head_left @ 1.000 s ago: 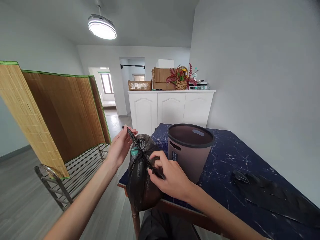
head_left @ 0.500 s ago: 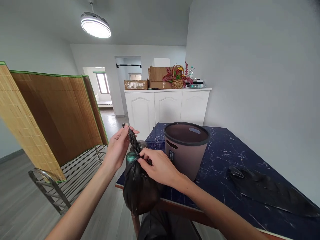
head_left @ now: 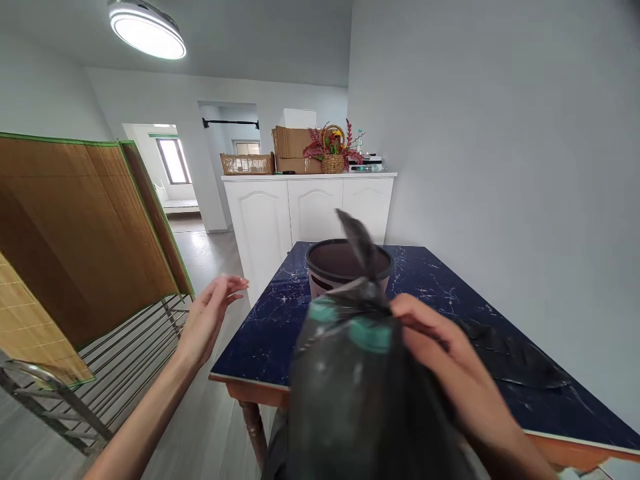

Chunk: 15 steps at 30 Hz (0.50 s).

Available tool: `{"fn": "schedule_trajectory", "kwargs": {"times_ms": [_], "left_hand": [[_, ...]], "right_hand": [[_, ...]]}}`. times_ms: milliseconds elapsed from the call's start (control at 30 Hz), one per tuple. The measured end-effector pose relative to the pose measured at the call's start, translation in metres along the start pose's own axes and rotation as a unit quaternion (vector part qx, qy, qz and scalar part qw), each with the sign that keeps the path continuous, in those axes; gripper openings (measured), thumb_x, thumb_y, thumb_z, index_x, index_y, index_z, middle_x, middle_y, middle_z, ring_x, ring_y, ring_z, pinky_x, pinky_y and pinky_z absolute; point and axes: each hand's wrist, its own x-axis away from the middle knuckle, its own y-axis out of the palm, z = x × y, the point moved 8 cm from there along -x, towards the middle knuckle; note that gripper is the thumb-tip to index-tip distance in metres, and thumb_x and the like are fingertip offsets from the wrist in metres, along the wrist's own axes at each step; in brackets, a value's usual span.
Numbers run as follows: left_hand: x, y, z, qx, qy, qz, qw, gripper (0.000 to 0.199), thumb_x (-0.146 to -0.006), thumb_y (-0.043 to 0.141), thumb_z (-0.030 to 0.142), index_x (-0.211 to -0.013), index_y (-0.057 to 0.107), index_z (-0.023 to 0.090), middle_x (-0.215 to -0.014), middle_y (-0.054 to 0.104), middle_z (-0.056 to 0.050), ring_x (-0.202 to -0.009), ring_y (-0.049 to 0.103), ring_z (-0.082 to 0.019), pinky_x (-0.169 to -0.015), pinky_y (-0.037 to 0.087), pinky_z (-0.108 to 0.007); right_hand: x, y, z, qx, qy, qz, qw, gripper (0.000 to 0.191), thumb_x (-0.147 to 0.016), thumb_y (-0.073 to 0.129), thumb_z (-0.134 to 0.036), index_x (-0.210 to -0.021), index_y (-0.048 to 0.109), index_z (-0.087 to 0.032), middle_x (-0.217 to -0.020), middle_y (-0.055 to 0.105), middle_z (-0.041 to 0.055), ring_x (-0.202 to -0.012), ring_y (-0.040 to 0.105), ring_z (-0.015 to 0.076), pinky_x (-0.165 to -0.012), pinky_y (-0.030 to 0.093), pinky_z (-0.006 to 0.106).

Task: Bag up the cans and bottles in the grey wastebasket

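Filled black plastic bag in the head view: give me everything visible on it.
The filled, thin black plastic bag looks glossy and partly see-through, with two teal-green patches showing near its top. It is gathered at the neck, with a twisted tail pointing up and leaning left; blur hides whether it is knotted. It bulges below, its bottom out of frame. The right hand grips it by the neck, in front of the brownish round bin; the left hand is clear of it.

This is a home, shown by the white cabinet (head_left: 260, 213) topped with a flower basket (head_left: 333, 160) (rather cheerful) and the bed (head_left: 181, 205) beyond the doorway.
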Motion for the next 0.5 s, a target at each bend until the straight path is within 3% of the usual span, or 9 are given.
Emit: {"fn": "schedule_trajectory", "kwargs": {"times_ms": [100,200,367,500], "left_hand": [[0.006,0.009,-0.005,-0.099,0.01,-0.017,0.995,0.049,-0.092,0.068,0.072,-0.098,0.076,0.024,-0.116,0.075,-0.008,-0.117,0.065,-0.028,-0.107,0.049,-0.041],[0.012,0.027,-0.011,-0.17,0.016,-0.074,0.982,0.047,-0.094,0.066,0.07,-0.107,0.072,0.025,-0.116,0.075,-0.007,-0.114,0.067,-0.029,-0.108,0.049,-0.044],[0.03,0.066,-0.028,-0.226,0.043,-0.178,0.957,0.041,-0.099,0.063,0.061,-0.116,0.068,0.024,-0.121,0.073,-0.009,-0.11,0.068,-0.028,-0.103,0.053,-0.046],[0.057,0.099,-0.056,-0.247,0.021,-0.264,0.932,0.045,-0.099,0.067,0.056,-0.132,0.061,0.026,-0.125,0.069,-0.011,-0.115,0.068,-0.03,-0.095,0.058,-0.046]], "right_hand": [[0.024,-0.058,0.001,-0.008,0.046,0.141,0.989,0.026,-0.081,0.084,-0.042,-0.084,0.064,-0.027,-0.07,0.052,-0.0036,-0.056,0.044,0.0126,-0.052,0.042,0.023],[0.04,-0.095,0.002,0.012,0.081,0.211,0.974,0.03,-0.076,0.086,-0.047,-0.083,0.064,-0.028,-0.065,0.047,-0.0027,-0.054,0.043,0.0147,-0.046,0.039,0.025],[0.046,-0.124,0.001,0.075,0.051,0.272,0.958,0.028,-0.08,0.079,-0.055,-0.079,0.065,-0.031,-0.071,0.05,0.0035,-0.06,0.048,0.0213,-0.048,0.042,0.034],[0.043,-0.125,0.007,0.087,0.047,0.253,0.963,0.02,-0.083,0.076,-0.052,-0.085,0.069,-0.034,-0.076,0.055,0.0072,-0.065,0.054,0.0276,-0.052,0.046,0.042]]}}
